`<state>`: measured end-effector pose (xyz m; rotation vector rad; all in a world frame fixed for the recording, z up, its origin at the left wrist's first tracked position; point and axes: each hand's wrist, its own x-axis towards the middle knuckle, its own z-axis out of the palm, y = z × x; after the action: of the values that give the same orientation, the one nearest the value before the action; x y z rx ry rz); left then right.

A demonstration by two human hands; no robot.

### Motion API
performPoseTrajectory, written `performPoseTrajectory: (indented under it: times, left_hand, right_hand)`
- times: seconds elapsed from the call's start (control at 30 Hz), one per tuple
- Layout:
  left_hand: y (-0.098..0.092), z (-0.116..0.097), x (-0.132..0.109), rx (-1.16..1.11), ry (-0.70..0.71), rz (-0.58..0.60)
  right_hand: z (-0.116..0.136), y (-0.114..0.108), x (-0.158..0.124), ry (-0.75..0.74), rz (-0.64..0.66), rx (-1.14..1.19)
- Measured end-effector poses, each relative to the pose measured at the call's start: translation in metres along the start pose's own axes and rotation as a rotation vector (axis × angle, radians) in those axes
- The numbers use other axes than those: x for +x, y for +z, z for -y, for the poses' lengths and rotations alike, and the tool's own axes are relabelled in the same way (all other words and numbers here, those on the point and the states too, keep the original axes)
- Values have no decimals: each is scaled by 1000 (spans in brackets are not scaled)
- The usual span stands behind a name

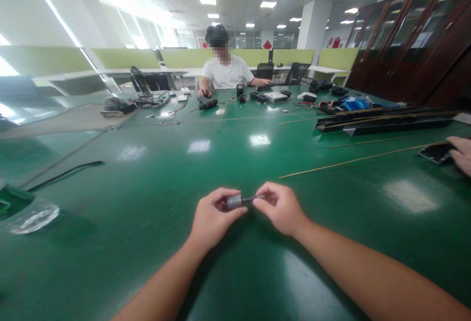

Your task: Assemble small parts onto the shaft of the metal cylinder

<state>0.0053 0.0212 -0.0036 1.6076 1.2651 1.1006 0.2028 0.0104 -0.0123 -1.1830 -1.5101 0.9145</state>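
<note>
Between my two hands, just above the green tabletop (154, 242), lies a short grey metal cylinder (234, 201) with a thin dark shaft (248, 199) pointing right. Whether it is a small motor or a drill part I cannot tell. My left hand (213, 213) is closed around the cylinder, thumb below and fingers above and behind. My right hand (281, 205) pinches the far end of the shaft between thumb and fingers, hiding its tip.
Across the table sits a person (228, 71) with a hand by a power drill (206, 104). Thin brass-coloured rods (331, 165) and black channels (386, 120) lie right. Another person's hand (461, 154) touches a black piece. A clear bottle (35, 218) lies left.
</note>
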Motion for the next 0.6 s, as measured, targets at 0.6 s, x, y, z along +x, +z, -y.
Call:
performPoseTrajectory:
  times: [0.6]
  left_hand:
    - [-18, -3, 5, -381, -222, -270]
  right_hand:
    - [-8, 10, 0, 73, 231, 268]
